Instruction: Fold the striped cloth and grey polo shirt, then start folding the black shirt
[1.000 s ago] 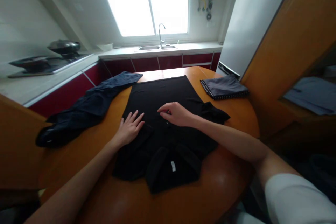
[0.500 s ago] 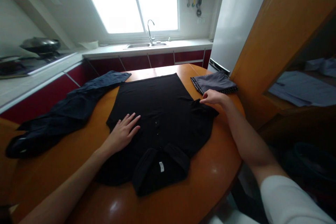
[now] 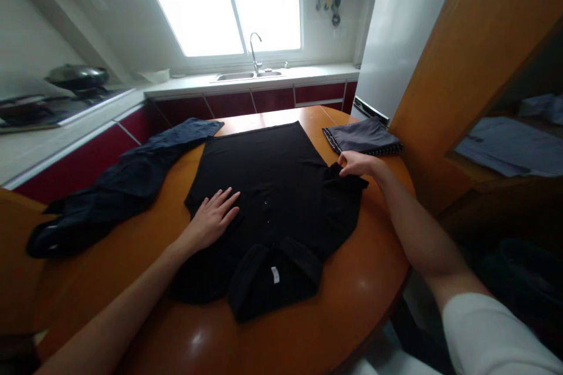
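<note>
A black polo shirt lies spread on the orange wooden table, its collar toward me and its hem toward the window. My left hand rests flat on the left side of the shirt, fingers apart. At the shirt's right sleeve, my right hand pinches the dark cloth between thumb and fingers. That bit of sleeve is bunched under the fingertips. A white label shows inside the collar, and small buttons run down the placket.
Dark blue clothing lies along the table's left side. Folded grey cloth sits at the far right, just beyond my right hand. Behind the table are a counter with a sink, a stove with a lidded pan and a white fridge.
The view has shifted slightly, moving everything a little to the right. My right hand still grips the sleeve, with its fingers turned a bit; the left hand stays flat on the shirt.
</note>
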`<state>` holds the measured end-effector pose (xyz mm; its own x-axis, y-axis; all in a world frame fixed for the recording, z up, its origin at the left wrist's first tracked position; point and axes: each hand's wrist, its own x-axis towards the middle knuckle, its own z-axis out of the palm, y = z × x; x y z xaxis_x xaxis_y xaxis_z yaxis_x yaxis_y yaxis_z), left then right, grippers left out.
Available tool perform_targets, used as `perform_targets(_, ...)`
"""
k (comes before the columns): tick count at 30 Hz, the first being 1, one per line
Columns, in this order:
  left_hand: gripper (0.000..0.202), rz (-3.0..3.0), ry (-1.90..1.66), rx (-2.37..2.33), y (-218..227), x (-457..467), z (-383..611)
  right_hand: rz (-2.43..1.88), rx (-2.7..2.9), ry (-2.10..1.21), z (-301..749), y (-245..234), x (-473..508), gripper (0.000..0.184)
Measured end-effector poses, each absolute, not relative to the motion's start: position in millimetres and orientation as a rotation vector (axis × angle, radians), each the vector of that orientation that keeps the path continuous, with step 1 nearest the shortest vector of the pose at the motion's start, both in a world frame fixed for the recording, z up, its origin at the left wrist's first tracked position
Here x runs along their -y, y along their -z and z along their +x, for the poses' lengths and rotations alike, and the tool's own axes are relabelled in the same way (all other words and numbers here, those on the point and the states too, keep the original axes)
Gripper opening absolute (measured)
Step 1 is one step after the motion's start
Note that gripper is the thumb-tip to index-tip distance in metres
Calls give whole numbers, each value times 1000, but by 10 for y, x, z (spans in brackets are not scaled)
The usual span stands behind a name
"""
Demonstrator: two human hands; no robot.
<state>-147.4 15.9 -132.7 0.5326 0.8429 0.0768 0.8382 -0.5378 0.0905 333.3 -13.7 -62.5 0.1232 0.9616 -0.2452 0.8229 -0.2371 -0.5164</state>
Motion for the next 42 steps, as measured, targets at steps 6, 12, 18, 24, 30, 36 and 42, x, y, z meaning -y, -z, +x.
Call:
perform_targets(6, 61, 2676, -141, -1503, 1325, -150, -1466, -1838, 1588, -1001, 3161, 463, 234, 64)
perform_targets(12, 61, 2656, -156, -1500, 1285, -126, -1445, -1326, 1430, -1280, 2849, 505, 232, 62)
perform_targets(18, 59, 2660, -211, -1471, 1322, -146, -1463, -1638, 1488, -753, 2976, 713, -25, 18)
perform_targets(24, 58, 2478, -661, -1445, 1192, -199, -1484, -1712, 1768, -454, 3059, 940, -194, 20)
perform_targets(30, 43, 2181, -1150, -1639, 947, -219, -1631, -1692, 2031, -260, 2959, 1142, -237, 23)
perform_targets(36, 45, 2048, -1257, -1669, 938, -213, -1714, -1808, 2012, -245, 2973, 1225, -287, 18)
perform_targets(42, 39, 2247, -1125, -1472, 833, -142, -1572, -1795, 2017, -301, 3066, 1227, -300, 23)
